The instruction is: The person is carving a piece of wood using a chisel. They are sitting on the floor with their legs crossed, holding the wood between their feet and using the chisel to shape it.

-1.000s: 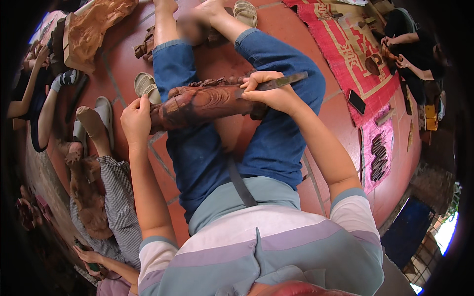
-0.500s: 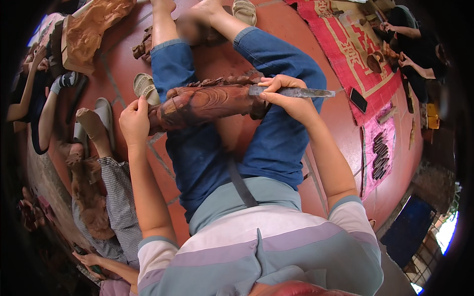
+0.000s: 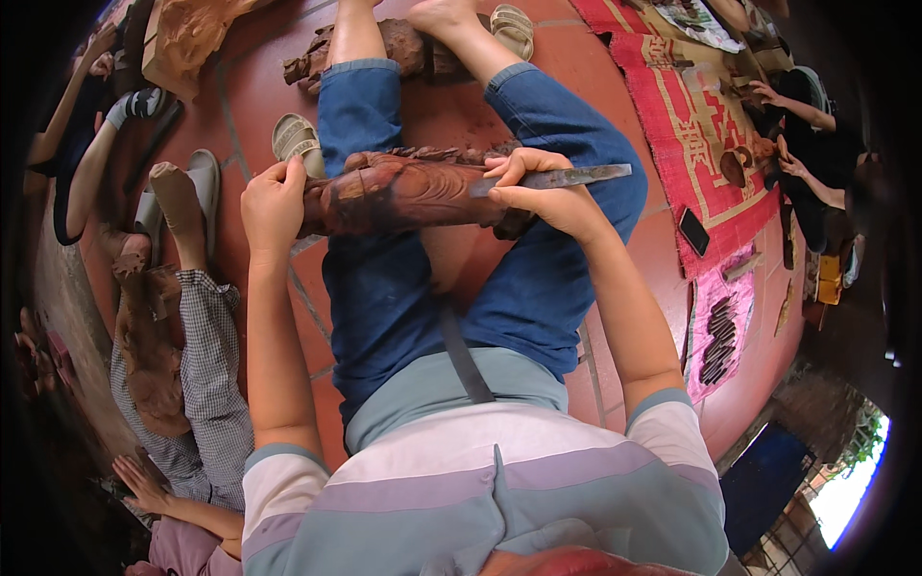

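Observation:
A reddish-brown carved wooden figure [image 3: 399, 200] lies crosswise over my thighs, with curved grooves along its visible side. My left hand [image 3: 273, 206] is closed round its left end, thumb on top. In my right hand [image 3: 562, 200], a flat grey blade-like tool [image 3: 600, 175] is pinched between thumb and fingers. Its left end lies against the right part of the carving, and its other end sticks out to the right past my hand. The underside of the carving is hidden.
Another carved wooden piece [image 3: 399, 48] lies by my feet. At right are a red patterned mat [image 3: 677, 144], a phone [image 3: 693, 232] and a pink cloth [image 3: 701, 336] bearing several dark tools. Co-workers sit on both sides; one at left has a carving [image 3: 154, 374] between the legs.
The tool and my right hand have shifted slightly left along the carving. The carving's left end has risen, so it lies more level. The view has also shifted, and the lower-left co-worker's hand has moved.

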